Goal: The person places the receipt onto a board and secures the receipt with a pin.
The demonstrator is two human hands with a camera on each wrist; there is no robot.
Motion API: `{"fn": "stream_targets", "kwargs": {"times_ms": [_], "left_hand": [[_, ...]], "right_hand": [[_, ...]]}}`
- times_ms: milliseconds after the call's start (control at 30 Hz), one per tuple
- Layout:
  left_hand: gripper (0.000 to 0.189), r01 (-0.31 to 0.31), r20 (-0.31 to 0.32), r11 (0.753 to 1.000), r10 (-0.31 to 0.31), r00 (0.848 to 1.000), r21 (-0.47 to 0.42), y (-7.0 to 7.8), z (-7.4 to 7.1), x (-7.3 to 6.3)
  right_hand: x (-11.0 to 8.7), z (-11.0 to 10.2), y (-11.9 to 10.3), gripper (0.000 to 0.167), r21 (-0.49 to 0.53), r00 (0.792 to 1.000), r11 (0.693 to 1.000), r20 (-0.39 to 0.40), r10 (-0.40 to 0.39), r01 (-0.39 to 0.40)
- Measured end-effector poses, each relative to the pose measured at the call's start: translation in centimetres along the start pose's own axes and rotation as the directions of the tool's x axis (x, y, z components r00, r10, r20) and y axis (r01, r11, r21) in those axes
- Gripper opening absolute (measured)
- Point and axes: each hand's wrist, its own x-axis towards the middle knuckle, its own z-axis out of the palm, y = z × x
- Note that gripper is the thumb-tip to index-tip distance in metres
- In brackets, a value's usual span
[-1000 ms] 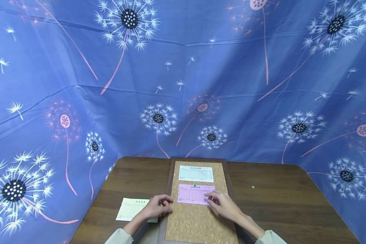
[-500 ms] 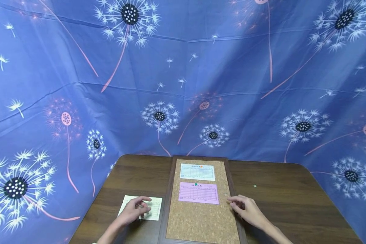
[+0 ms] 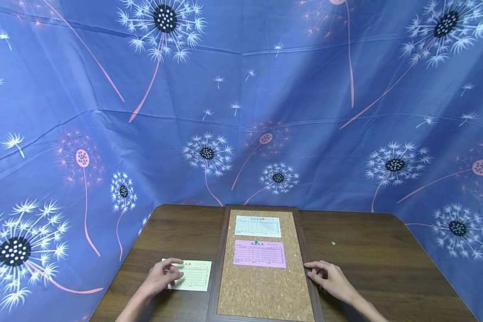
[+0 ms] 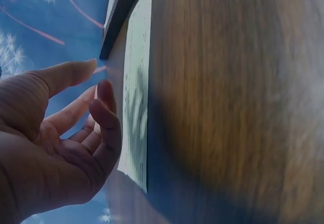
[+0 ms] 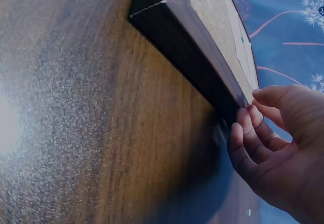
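A cork board (image 3: 265,293) in a dark wood frame lies on the table. Fixed to it are a pale blue form slip (image 3: 257,228) with an orange pushpin (image 3: 263,218) and a pink form slip (image 3: 259,257) with a green pushpin (image 3: 256,242). My left hand (image 3: 158,279) hovers over the left end of a pale yellow form slip (image 3: 197,275); its fingers are loosely bent, and the left wrist view shows nothing between them. At the board's right frame edge is my right hand (image 3: 332,281), fingers loosely bent. Its fingertips (image 5: 243,115) overlap the frame; contact is unclear.
Dark wooden table (image 3: 378,268) extends on both sides of the board. A small pale disc (image 3: 333,243) lies on it at the right. A tiny pale spot (image 3: 295,255) shows on the cork. Blue dandelion-print cloth (image 3: 233,89) hangs behind.
My left hand has moved left from the board's edge to above the yellow slip. My right hand has left the pink slip and gone right to the frame.
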Motion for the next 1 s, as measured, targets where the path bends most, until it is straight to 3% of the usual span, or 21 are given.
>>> {"fn": "stream_targets", "kwargs": {"times_ms": [167,267,367,433,533,700,867,1000], "left_hand": [[0.045,0.049,-0.157,0.992,-0.031,0.987,0.114,-0.7,-1.0,0.4],[0.043,0.087,-0.256,0.972,-0.028,0.966,0.221,-1.4,-1.9,0.9],[0.043,0.123,-0.311,0.945,-0.024,0.95,0.302,-2.2,-3.1,1.1],[0.046,0.137,-0.316,0.933,-0.026,0.948,0.333,-2.5,-3.8,1.0],[0.054,0.141,-0.27,0.93,-0.047,0.962,0.338,-2.8,-4.4,0.9],[0.065,0.12,-0.196,0.926,-0.052,0.979,0.357,-2.9,-4.7,1.0],[0.067,0.086,-0.191,0.916,-0.01,0.982,0.392,-3.1,-4.7,1.2],[0.063,0.093,-0.202,0.907,-0.009,0.979,0.41,-3.4,-4.7,1.3]], "right_hand": [[0.1,0.1,0.6,0.023,0.0,0.999,0.999,0.002,-0.043,0.043],[0.1,0.0,0.9,0.026,0.017,0.998,0.998,0.013,-0.06,0.06],[0.1,-0.2,1.0,0.028,0.055,0.997,0.997,0.048,-0.062,0.059],[0.1,-0.5,1.1,0.029,0.086,0.994,0.994,0.075,-0.073,0.066],[0.1,-0.7,1.2,0.03,0.122,0.991,0.99,0.109,-0.082,0.069],[-0.1,-0.9,1.4,0.034,0.208,0.983,0.978,0.18,-0.032,-0.006],[0.1,-1.0,1.5,0.037,0.259,0.976,0.966,0.215,-0.041,-0.016],[0.2,-1.0,1.5,0.038,0.281,0.971,0.96,0.23,-0.056,-0.011]]}}
